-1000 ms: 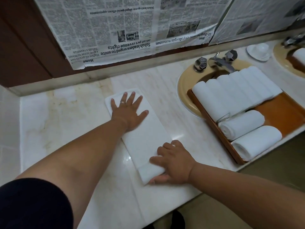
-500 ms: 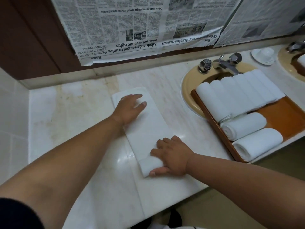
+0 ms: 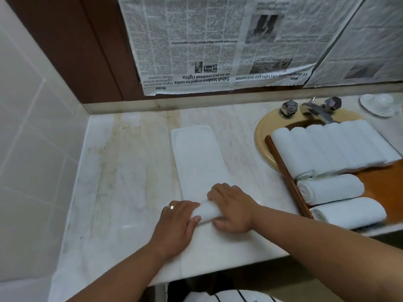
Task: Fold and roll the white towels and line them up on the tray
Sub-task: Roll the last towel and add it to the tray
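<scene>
A white towel (image 3: 199, 158), folded into a long strip, lies on the marble counter with its near end rolled up. My left hand (image 3: 177, 223) grips the left end of that roll, thumb under and fingers over. On the right end sits my right hand (image 3: 233, 209), its fingers curled over the roll. The brown tray (image 3: 287, 177) stands over the basin on the right. It holds several rolled white towels (image 3: 331, 147) in a far row and two more rolls (image 3: 331, 188) across its near part.
A yellow basin (image 3: 265, 136) with a chrome tap (image 3: 316, 110) lies under the tray. A white soap dish (image 3: 379, 104) is at the far right. Newspaper (image 3: 218, 44) covers the wall behind. A tiled wall (image 3: 32, 149) bounds the counter's left side.
My left hand left the far end of the towel and came back to the near end, joining my right hand on the roll. The camera view shifted left and closer.
</scene>
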